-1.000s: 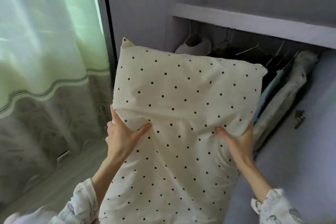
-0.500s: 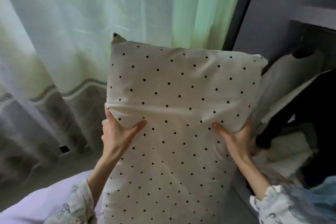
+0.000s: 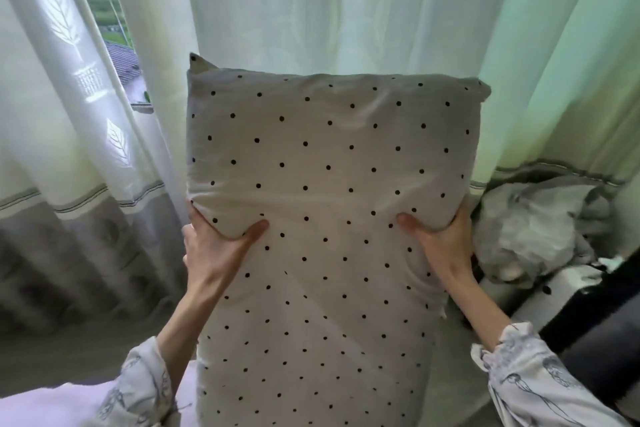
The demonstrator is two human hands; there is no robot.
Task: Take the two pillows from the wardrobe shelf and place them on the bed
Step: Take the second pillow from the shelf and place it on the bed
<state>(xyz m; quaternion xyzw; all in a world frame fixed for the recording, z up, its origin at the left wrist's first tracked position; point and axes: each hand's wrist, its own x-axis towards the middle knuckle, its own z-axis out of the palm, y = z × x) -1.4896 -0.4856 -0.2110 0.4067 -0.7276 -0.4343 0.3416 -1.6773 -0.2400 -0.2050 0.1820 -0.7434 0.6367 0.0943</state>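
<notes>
A cream pillow with small black dots is held upright in front of me and fills the middle of the view. My left hand grips its left edge, thumb pressed into the front. On the opposite edge, my right hand holds it the same way. A pale lilac bed surface shows at the bottom left corner. The wardrobe shelf is out of view, and no second pillow is visible.
White and pale green curtains hang straight ahead, with a strip of window at the upper left. A crumpled grey cloth heap lies at the right, above a dark object at the lower right.
The view has swung left from the wardrobe to the curtains. The pillow stays in both hands with the same grip. The wardrobe and hanging clothes have left the view.
</notes>
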